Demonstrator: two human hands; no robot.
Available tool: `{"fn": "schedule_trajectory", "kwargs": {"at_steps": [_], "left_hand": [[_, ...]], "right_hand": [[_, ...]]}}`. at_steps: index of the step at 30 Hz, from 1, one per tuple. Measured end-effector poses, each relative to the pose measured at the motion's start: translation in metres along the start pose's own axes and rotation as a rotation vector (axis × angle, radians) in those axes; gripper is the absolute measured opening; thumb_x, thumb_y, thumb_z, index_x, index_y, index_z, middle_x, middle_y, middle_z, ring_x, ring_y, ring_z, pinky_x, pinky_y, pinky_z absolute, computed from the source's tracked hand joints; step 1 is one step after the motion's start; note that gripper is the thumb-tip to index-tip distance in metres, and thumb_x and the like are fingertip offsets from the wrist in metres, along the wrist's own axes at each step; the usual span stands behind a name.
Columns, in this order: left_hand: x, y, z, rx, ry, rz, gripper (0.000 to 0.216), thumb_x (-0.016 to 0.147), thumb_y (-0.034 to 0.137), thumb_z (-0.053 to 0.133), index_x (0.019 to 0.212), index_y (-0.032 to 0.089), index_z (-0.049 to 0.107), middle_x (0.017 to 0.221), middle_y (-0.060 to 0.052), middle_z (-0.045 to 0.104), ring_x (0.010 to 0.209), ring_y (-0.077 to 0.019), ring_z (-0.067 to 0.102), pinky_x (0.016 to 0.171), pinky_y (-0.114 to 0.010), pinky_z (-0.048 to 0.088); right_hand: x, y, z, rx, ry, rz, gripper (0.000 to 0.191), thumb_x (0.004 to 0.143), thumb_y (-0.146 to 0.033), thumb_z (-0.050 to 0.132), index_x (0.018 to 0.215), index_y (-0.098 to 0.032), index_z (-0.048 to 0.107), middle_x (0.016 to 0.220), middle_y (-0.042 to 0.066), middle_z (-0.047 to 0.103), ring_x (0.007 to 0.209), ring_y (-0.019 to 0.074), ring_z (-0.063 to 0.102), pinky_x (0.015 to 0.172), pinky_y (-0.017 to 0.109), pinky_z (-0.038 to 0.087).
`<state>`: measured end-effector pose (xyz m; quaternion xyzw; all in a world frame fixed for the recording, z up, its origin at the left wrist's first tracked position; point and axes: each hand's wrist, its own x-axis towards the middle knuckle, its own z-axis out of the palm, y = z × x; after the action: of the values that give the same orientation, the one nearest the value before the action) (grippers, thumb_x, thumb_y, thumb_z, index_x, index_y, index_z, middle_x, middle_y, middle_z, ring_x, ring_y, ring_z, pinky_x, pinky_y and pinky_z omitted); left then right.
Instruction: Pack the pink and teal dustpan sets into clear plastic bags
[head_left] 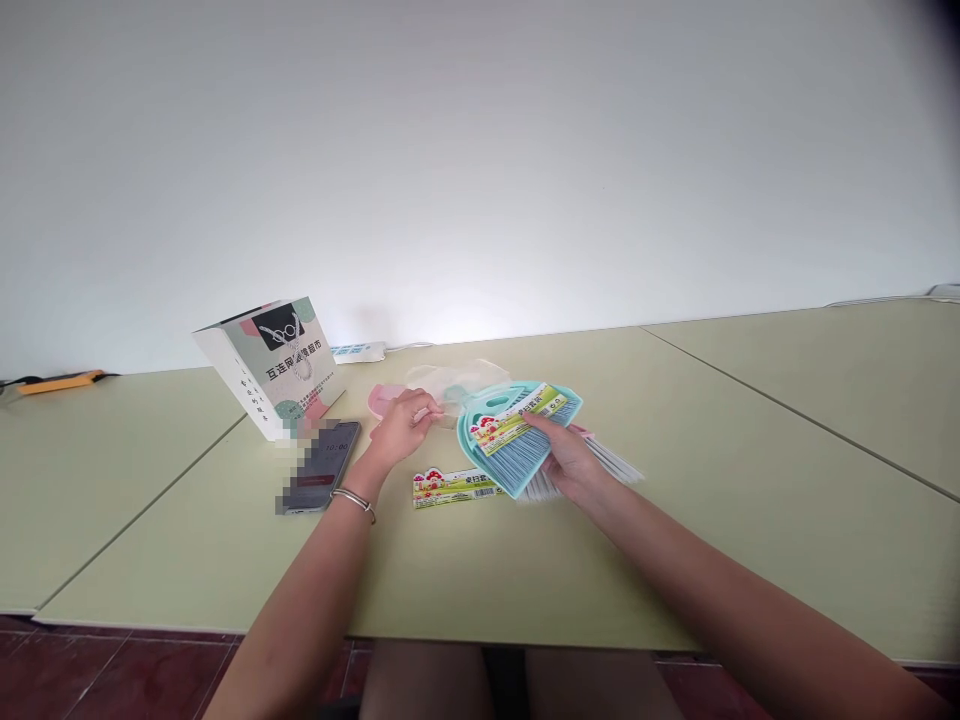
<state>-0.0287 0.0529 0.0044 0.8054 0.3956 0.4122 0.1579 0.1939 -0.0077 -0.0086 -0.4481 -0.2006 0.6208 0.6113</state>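
My right hand [568, 458] grips a small teal dustpan and brush set [510, 432] with a green and yellow paper label, tilted just above the table; grey bristles stick out to the right. My left hand [403, 425] is closed in a pinch on a clear plastic wrapper [450, 385] next to the dustpan's left edge. A pink object [379, 399] lies just behind the left hand. A loose label card [454, 487] lies flat on the table between my two hands. A bracelet sits on my left wrist.
A printed paper bag [274, 365] stands at the left, with a phone [322, 465] lying flat in front of it. A white power strip [360, 351] lies by the wall. An orange tool [60, 381] rests at the far left. Light green tables [750, 480] adjoin.
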Motion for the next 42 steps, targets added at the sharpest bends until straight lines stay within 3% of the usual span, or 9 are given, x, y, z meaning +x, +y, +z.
{"fn": "schedule_trajectory", "kwargs": {"at_steps": [7, 12, 18, 20, 23, 26, 30, 35, 42], "left_hand": [[-0.004, 0.018, -0.018, -0.178, -0.491, -0.260, 0.032, 0.078, 0.045, 0.057, 0.095, 0.020, 0.067, 0.099, -0.007, 0.069, 0.094, -0.0210, 0.062, 0.086, -0.034, 0.045], [-0.003, 0.008, -0.019, 0.130, -0.084, -0.191, 0.031, 0.087, 0.030, 0.042, 0.106, 0.020, 0.064, 0.112, -0.009, 0.064, 0.109, -0.0232, 0.056, 0.097, -0.041, 0.040], [-0.008, -0.012, -0.017, 0.541, -0.294, -0.116, 0.065, 0.069, 0.012, 0.058, 0.131, 0.030, 0.048, 0.150, -0.007, 0.030, 0.136, -0.0316, 0.026, 0.107, -0.055, 0.021], [-0.007, -0.012, -0.015, 0.470, -0.220, -0.056, 0.046, 0.073, 0.018, 0.059, 0.117, 0.029, 0.061, 0.144, -0.007, 0.040, 0.133, -0.0303, 0.033, 0.107, -0.052, 0.023], [-0.002, -0.010, -0.010, 0.160, 0.048, -0.106, 0.022, 0.081, 0.032, 0.053, 0.086, 0.021, 0.070, 0.104, -0.009, 0.069, 0.101, -0.0229, 0.059, 0.096, -0.041, 0.039], [0.003, -0.007, -0.007, -0.269, 0.301, -0.362, 0.028, 0.072, 0.044, 0.062, 0.075, 0.016, 0.067, 0.073, -0.006, 0.067, 0.070, -0.0159, 0.061, 0.069, -0.029, 0.046], [0.006, -0.002, -0.008, -0.711, 0.432, -0.616, 0.036, 0.052, 0.042, 0.078, 0.070, 0.014, 0.064, 0.064, 0.000, 0.060, 0.054, -0.0068, 0.051, 0.049, -0.019, 0.035], [0.005, -0.001, -0.019, -0.926, 0.339, -0.656, 0.031, 0.052, 0.031, 0.081, 0.072, 0.013, 0.065, 0.054, 0.005, 0.052, 0.045, -0.0020, 0.041, 0.043, -0.015, 0.029], [-0.006, -0.012, -0.041, -0.755, -0.049, -0.694, 0.032, 0.054, 0.039, 0.081, 0.058, 0.014, 0.060, 0.049, 0.004, 0.049, 0.045, -0.0045, 0.040, 0.042, -0.017, 0.030]], "right_hand": [[0.009, -0.013, -0.007, 0.090, 0.193, -0.112, 0.019, 0.077, -0.014, 0.064, 0.095, -0.018, 0.062, 0.089, 0.003, 0.071, 0.075, 0.0164, 0.069, 0.058, 0.026, 0.059], [0.014, -0.017, -0.011, 0.190, 0.259, -0.158, 0.020, 0.077, -0.014, 0.064, 0.096, -0.020, 0.061, 0.088, 0.000, 0.071, 0.075, 0.0158, 0.068, 0.058, 0.026, 0.059], [0.014, -0.016, -0.010, 0.206, 0.236, -0.126, 0.018, 0.077, -0.013, 0.063, 0.094, -0.018, 0.061, 0.085, 0.001, 0.071, 0.073, 0.0159, 0.068, 0.059, 0.027, 0.060], [0.013, -0.017, -0.009, 0.207, 0.228, -0.121, 0.017, 0.077, -0.013, 0.062, 0.094, -0.018, 0.061, 0.085, 0.002, 0.071, 0.072, 0.0158, 0.068, 0.059, 0.027, 0.060], [0.011, -0.017, -0.008, 0.210, 0.208, -0.123, 0.017, 0.078, -0.012, 0.061, 0.095, -0.018, 0.061, 0.087, 0.002, 0.071, 0.074, 0.0159, 0.068, 0.060, 0.027, 0.060], [0.009, -0.018, -0.008, 0.229, 0.165, -0.124, 0.021, 0.078, -0.013, 0.060, 0.099, -0.019, 0.060, 0.090, 0.002, 0.072, 0.077, 0.0174, 0.069, 0.063, 0.030, 0.061], [0.009, -0.018, -0.008, 0.232, 0.137, -0.157, 0.023, 0.077, -0.013, 0.062, 0.099, -0.019, 0.061, 0.093, 0.002, 0.072, 0.080, 0.0183, 0.069, 0.065, 0.030, 0.061], [0.008, -0.019, -0.008, 0.210, 0.128, -0.140, 0.026, 0.074, -0.014, 0.065, 0.099, -0.019, 0.062, 0.096, 0.004, 0.071, 0.084, 0.0202, 0.069, 0.066, 0.032, 0.061], [0.015, -0.020, -0.011, 0.235, 0.147, -0.139, 0.027, 0.074, -0.016, 0.064, 0.101, -0.020, 0.060, 0.096, 0.004, 0.071, 0.084, 0.0231, 0.069, 0.066, 0.040, 0.061]]}}
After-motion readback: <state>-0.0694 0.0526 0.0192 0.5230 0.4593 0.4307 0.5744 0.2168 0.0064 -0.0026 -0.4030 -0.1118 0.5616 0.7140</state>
